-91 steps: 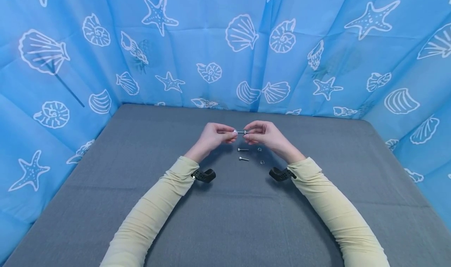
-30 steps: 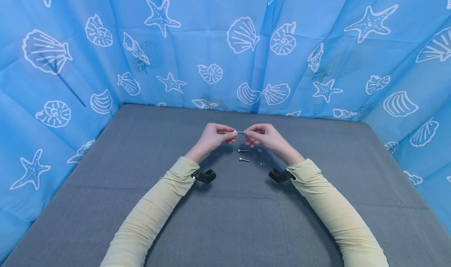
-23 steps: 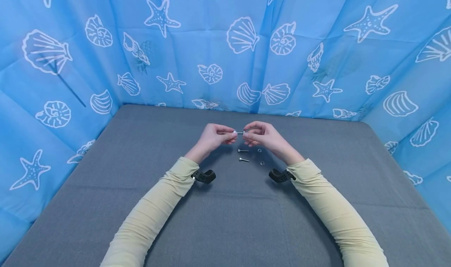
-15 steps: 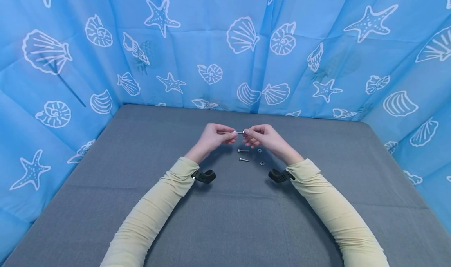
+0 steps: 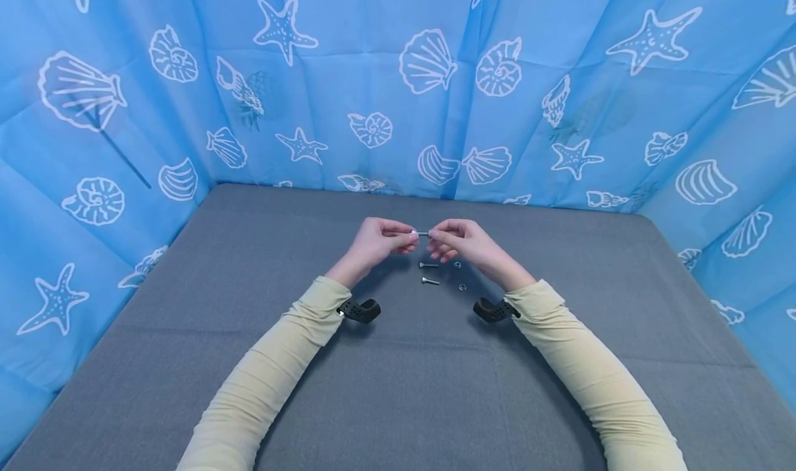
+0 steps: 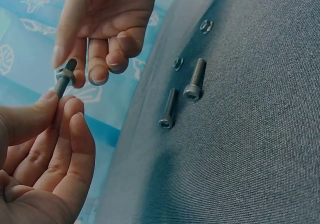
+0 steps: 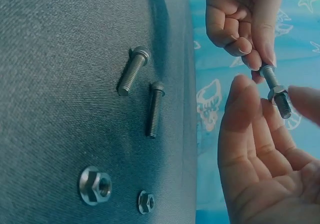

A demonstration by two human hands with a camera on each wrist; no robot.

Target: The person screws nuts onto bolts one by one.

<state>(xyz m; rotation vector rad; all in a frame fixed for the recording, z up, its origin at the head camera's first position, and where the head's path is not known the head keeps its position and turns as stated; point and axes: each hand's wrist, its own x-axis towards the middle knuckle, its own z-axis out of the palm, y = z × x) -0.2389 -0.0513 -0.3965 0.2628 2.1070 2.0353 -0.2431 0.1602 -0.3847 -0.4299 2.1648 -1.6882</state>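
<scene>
Hd view high, wrist views nr

Pale yellow left sleeve behind fingers of bare left hand, matching right sleeve behind those of bare right hand, and wrinkles run all along both! Black curved left wrist piece, pierced with small holes, sits behind fingers; black right wrist piece, perforated twin!

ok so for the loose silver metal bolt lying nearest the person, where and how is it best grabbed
Probably by its wide cylindrical head, pinched from above on the person's left. The silver metal bolt lies on its side on the grey cloth-covered table, head toward the left, giving a broader hold than the slimmer threaded shank pointing right.
</scene>
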